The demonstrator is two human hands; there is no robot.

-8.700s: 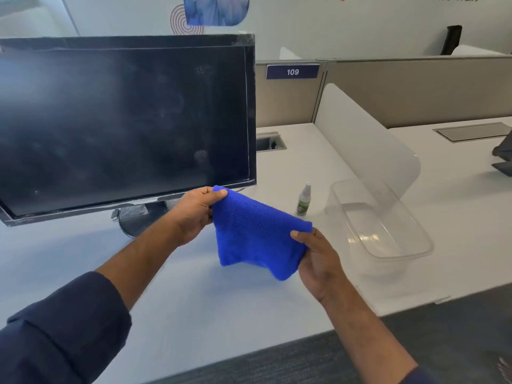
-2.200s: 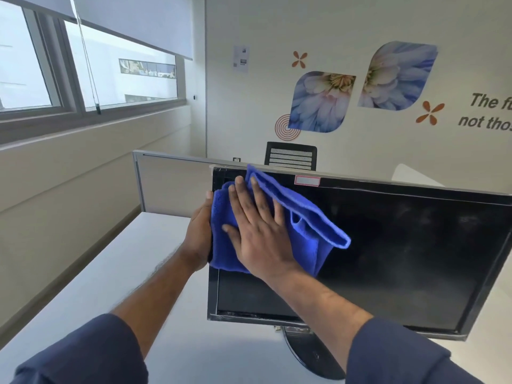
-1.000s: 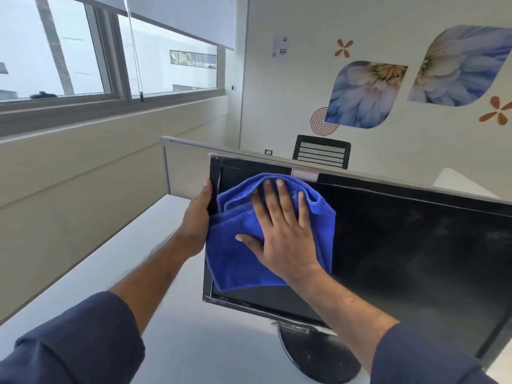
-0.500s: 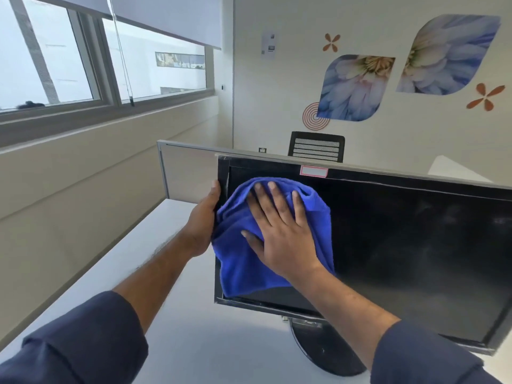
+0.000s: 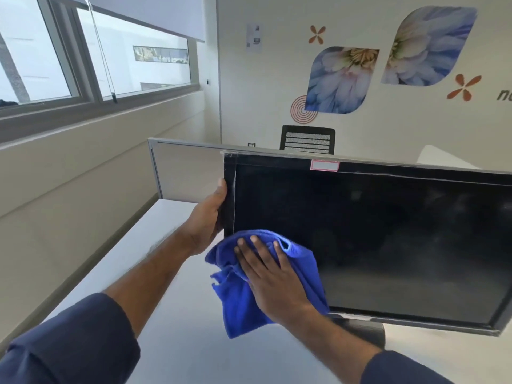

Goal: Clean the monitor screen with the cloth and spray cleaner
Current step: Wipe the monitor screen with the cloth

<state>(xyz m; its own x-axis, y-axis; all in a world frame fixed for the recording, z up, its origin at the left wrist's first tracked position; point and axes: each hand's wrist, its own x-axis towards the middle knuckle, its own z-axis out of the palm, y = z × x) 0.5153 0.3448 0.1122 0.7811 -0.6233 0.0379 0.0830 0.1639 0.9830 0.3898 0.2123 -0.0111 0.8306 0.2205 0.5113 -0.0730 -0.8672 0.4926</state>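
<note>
A black monitor point(image 5: 388, 231) stands on the white desk point(image 5: 177, 342), its dark screen faintly smudged and a small white label on the top bezel. My left hand point(image 5: 206, 220) grips the monitor's left edge, thumb on the front bezel. My right hand point(image 5: 273, 281) lies flat, fingers spread, pressing a blue cloth point(image 5: 241, 309) against the screen's lower left corner. The cloth hangs past the bottom bezel and hides that corner. The spray cleaner is out of view.
A grey partition point(image 5: 185, 170) rises behind the monitor, with a black chair back point(image 5: 307, 139) beyond it. Windows and a ledge run along the left wall. The monitor's stand point(image 5: 363, 331) sits just right of my right forearm.
My right hand has slid the blue cloth down from the screen's upper left to its lower left corner. My left hand keeps its hold on the monitor's left edge.
</note>
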